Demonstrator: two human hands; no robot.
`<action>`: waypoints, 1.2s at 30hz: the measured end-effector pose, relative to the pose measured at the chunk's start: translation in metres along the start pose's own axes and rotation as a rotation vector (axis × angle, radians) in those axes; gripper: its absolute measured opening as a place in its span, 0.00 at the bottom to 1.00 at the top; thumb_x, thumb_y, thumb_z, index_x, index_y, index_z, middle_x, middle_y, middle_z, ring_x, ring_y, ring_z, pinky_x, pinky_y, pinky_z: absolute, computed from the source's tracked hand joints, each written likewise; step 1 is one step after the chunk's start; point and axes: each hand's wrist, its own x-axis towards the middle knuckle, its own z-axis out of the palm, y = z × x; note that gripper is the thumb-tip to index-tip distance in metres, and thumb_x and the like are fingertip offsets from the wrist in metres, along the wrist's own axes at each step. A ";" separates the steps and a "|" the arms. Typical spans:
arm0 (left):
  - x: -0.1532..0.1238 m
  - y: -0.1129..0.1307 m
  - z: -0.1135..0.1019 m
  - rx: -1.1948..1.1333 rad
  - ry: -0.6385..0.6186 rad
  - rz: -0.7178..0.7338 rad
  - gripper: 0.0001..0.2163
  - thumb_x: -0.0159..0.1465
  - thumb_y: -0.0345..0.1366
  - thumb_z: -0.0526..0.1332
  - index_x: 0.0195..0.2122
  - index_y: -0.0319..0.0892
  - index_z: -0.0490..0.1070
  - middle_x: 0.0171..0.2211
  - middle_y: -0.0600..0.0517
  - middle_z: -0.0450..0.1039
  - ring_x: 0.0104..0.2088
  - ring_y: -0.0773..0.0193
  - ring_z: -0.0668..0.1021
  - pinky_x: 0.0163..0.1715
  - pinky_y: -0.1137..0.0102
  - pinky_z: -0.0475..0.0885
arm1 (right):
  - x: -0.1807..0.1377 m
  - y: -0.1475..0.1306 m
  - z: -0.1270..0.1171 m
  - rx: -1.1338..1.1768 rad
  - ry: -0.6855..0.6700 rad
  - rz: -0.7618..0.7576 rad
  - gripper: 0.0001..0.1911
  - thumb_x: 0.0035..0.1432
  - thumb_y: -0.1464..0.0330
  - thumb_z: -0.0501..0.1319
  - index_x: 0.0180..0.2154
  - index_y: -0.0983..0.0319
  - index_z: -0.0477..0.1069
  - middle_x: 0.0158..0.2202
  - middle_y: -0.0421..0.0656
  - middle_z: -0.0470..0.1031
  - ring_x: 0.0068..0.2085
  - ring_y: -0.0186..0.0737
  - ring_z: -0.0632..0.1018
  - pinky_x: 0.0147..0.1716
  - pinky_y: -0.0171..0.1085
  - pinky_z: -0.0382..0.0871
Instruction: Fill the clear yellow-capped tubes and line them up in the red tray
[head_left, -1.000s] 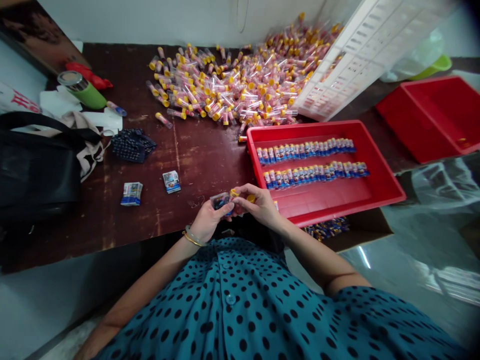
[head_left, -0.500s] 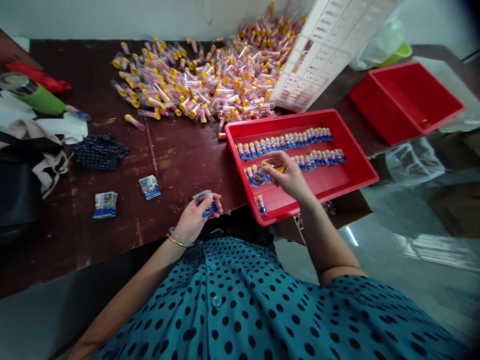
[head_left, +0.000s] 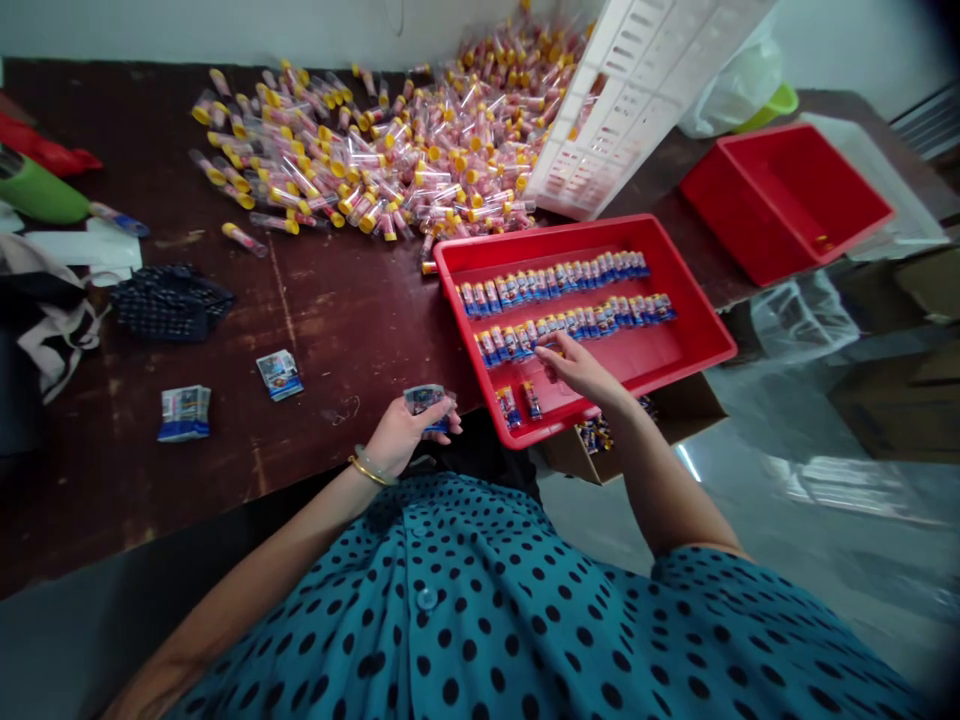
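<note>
My left hand (head_left: pixel 416 425) is closed around a small stack of flat blue-and-clear printed wrappers (head_left: pixel 424 398) by the table's front edge. Over the red tray (head_left: pixel 600 395), my right hand (head_left: pixel 574 368) has bent fingers slightly apart, and nothing shows between them. Inside the tray, small wrapped tubes (head_left: pixel 555 282) with yellow tops and blue lower ends stand in two long rows. Just below my right fingers is a single wrapped tube (head_left: pixel 532 400), leaning slightly. Beside it, at the tray's near left corner, sits another short group of wrapped tubes (head_left: pixel 508 407).
Loose clear tubes (head_left: pixel 360 170) with yellow caps are heaped behind, against a white slotted basket (head_left: pixel 592 130). Two wrapper stacks (head_left: pixel 184 413) and a dark cloth (head_left: pixel 172 302) lie left. A red bin (head_left: pixel 739 215) stands right; an open carton (head_left: pixel 675 415) sits below the tray.
My right hand has moved slightly down and right, and another wrapped tube now stands in the front row. My left hand has shifted right with its wrappers. The view has turned somewhat.
</note>
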 end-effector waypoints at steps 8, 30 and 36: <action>0.008 -0.001 0.018 -0.063 0.038 0.048 0.17 0.51 0.42 0.73 0.37 0.34 0.76 0.29 0.47 0.79 0.29 0.61 0.81 0.27 0.69 0.77 | -0.020 -0.041 0.060 0.200 -0.305 -0.268 0.11 0.59 0.61 0.62 0.40 0.61 0.69 0.34 0.39 0.70 0.32 0.32 0.71 0.33 0.32 0.67; 0.003 0.003 -0.004 0.118 -0.031 0.055 0.14 0.44 0.39 0.76 0.21 0.38 0.72 0.20 0.53 0.73 0.20 0.71 0.69 0.21 0.75 0.65 | 0.006 -0.066 0.064 0.561 -0.129 -0.264 0.24 0.53 0.58 0.67 0.51 0.56 0.74 0.48 0.43 0.77 0.47 0.42 0.77 0.48 0.42 0.73; 0.000 0.005 -0.004 0.115 -0.052 0.067 0.13 0.44 0.38 0.75 0.23 0.38 0.73 0.22 0.53 0.73 0.21 0.70 0.70 0.21 0.74 0.66 | 0.006 -0.066 0.077 0.581 -0.197 -0.235 0.24 0.51 0.56 0.69 0.48 0.58 0.74 0.46 0.44 0.78 0.39 0.36 0.78 0.42 0.39 0.74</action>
